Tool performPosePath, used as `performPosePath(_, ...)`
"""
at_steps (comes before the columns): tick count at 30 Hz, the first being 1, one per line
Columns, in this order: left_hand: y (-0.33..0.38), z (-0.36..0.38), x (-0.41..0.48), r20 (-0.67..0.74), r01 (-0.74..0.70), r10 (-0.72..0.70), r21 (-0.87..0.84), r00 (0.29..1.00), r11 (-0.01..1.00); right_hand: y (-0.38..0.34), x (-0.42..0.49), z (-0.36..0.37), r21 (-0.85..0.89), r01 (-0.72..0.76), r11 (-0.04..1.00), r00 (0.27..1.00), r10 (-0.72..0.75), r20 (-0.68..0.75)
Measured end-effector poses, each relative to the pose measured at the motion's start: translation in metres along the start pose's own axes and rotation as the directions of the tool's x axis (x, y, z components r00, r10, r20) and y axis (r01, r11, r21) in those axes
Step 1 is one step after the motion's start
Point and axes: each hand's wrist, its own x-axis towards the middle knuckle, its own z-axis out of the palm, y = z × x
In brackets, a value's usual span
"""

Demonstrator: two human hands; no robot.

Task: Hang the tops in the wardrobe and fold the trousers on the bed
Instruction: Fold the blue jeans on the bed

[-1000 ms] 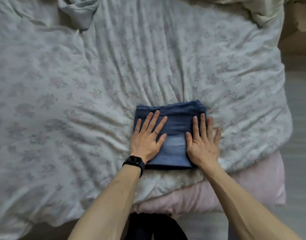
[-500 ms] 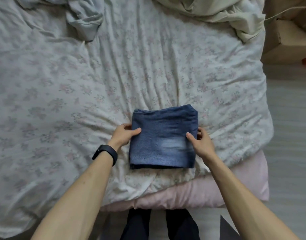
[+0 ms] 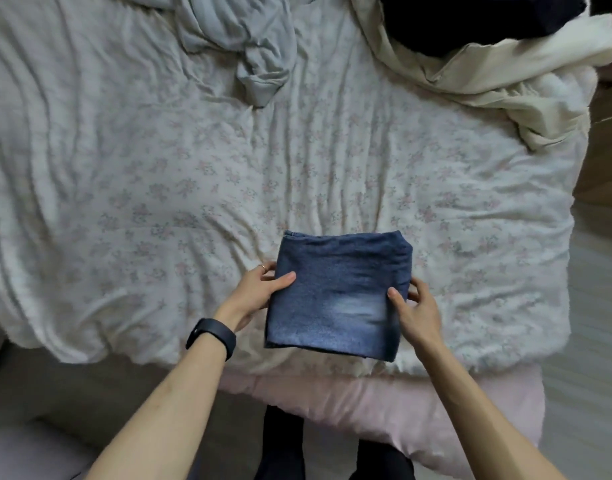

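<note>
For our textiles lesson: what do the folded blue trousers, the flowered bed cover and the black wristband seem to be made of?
The folded blue trousers: denim, probably cotton; matte speckled weave, faded pale patch. The flowered bed cover: thin soft cloth, perhaps cotton; matte, creases finely. The black wristband: seemingly rubber or silicone; smooth, slight sheen.

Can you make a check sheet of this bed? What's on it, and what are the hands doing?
Surface: wrinkled flowery duvet over a pink blanket.
Job's things: folded jeans near the front edge; crumpled grey garment at the far side.
Clutter: cream fabric with a dark garment on it, far right.
Hands: left hand and right hand each grip one side of the jeans, thumbs on top.
Cables: nothing seen.
Surroundings: pale floor on the right.
</note>
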Motion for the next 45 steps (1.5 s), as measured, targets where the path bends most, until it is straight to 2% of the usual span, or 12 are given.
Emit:
performPosePath(4, -0.004, 0.002, -0.083, -0.135, -0.019, -0.01, -0.214, 0.991, 0.977, -0.049, -0.03, -0.028, -0.01, 0.125, 0.992, 0.979, -0.122, 0.163)
performPosePath(8, -0.007, -0.008, -0.154, -0.272, -0.089, -0.006, -0.338, 0.962, 0.937, -0.108, -0.061, -0.037, -0.029, 0.303, 0.953, 0.903, -0.277, 0.328)
performPosePath(12, -0.013, -0.024, -0.25, -0.435, -0.257, 0.036, -0.461, 0.9, 0.85, -0.173, -0.12, -0.027, -0.052, 0.493, 0.869, 0.75, -0.394, 0.531)
performPosePath(16, -0.037, -0.05, -0.339, -0.532, -0.365, 0.054, -0.499, 0.845, 0.786, -0.21, -0.172, -0.005, 0.032, 0.55, 0.835, 0.555, -0.394, 0.732)
performPosePath(18, -0.051, -0.057, -0.378, -0.565, -0.405, 0.07, -0.494, 0.822, 0.769, -0.22, -0.193, 0.008, 0.055, 0.592, 0.804, 0.474, -0.402, 0.783)
performPosePath(23, -0.116, -0.052, -0.483, -0.699, -0.539, 0.079, -0.47, 0.711, 0.699, -0.215, -0.278, 0.043, 0.154, 0.652, 0.743, 0.269, -0.416, 0.869)
performPosePath(27, -0.159, -0.039, -0.547, -0.804, -0.58, -0.017, -0.444, 0.595, 0.683, -0.195, -0.337, 0.064, 0.228, 0.678, 0.699, 0.13, -0.418, 0.899)
performPosePath(28, -0.176, -0.03, -0.572, -0.844, -0.602, -0.066, -0.433, 0.532, 0.671, -0.185, -0.364, 0.076, 0.259, 0.681, 0.685, 0.049, -0.395, 0.917)
performPosePath(31, -0.193, -0.02, -0.602, -0.887, -0.633, -0.122, -0.409, 0.446, 0.657, -0.177, -0.399, 0.092, 0.309, 0.672, 0.673, -0.038, -0.385, 0.922)
performPosePath(39, -0.237, 0.063, -0.716, -0.928, -0.746, -0.366, -0.295, 0.073, 0.598, -0.159, -0.528, 0.122, 0.513, 0.629, 0.584, -0.456, -0.258, 0.852)
performPosePath(40, -0.237, 0.068, -0.725, -0.927, -0.748, -0.372, -0.282, 0.051, 0.601, -0.159, -0.538, 0.124, 0.528, 0.626, 0.574, -0.471, -0.262, 0.843)
performPosePath(45, -0.22, 0.096, -0.815, -0.902, -0.757, -0.4, -0.145, -0.164, 0.637, -0.174, -0.644, 0.123, 0.651, 0.526, 0.547, -0.64, -0.25, 0.727)
